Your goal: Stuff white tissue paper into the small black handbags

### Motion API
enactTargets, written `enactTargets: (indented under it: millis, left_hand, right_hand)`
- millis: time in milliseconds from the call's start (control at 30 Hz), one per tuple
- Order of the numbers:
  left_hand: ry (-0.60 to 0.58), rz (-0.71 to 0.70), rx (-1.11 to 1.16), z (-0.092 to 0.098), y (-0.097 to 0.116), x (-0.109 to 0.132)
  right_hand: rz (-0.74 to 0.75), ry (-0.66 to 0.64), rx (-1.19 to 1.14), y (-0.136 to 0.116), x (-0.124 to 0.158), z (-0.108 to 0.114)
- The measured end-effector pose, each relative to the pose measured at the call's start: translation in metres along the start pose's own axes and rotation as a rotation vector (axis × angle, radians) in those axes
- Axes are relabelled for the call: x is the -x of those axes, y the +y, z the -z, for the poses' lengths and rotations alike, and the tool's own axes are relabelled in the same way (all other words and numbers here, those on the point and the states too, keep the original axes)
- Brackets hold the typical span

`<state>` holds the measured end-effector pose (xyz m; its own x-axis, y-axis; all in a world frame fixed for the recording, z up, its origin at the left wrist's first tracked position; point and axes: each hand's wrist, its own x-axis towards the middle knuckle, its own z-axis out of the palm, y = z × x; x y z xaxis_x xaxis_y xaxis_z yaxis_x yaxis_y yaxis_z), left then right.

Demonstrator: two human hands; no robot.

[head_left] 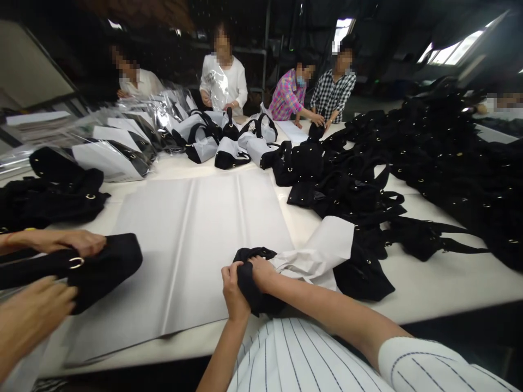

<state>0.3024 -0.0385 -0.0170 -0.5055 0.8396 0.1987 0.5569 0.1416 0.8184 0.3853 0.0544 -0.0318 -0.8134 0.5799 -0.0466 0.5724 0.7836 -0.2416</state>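
Bag between hands, at near edge of table. Left hand clamped on bag's left side; right hand at its mouth, grip unclear. Crumpled paper beside right forearm.

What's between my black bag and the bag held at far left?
In the head view, large pale sheets lie between your black bag and the other bag.

Left hand: it holds the black bag.
Right hand: it touches the same bag.
Grey sheets: they lie flat.
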Motion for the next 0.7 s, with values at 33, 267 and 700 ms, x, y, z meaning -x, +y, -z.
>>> enactTargets:
  millis: [33,267,700]
  left_hand:
    - [0.020,-0.021,0.029,-0.002,-0.004,0.002]
    - [0.020,-0.173,0.072,-0.010,-0.029,-0.002]
    - [-0.239,-0.044,0.286,0.025,-0.051,-0.003]
  right_hand:
    - [0.044,0.000,-0.007,0.003,0.004,0.004]
    - [0.351,-0.028,-0.026,0.016,0.022,0.022]
    - [0.152,0.109,-0.461,0.017,0.036,0.029]
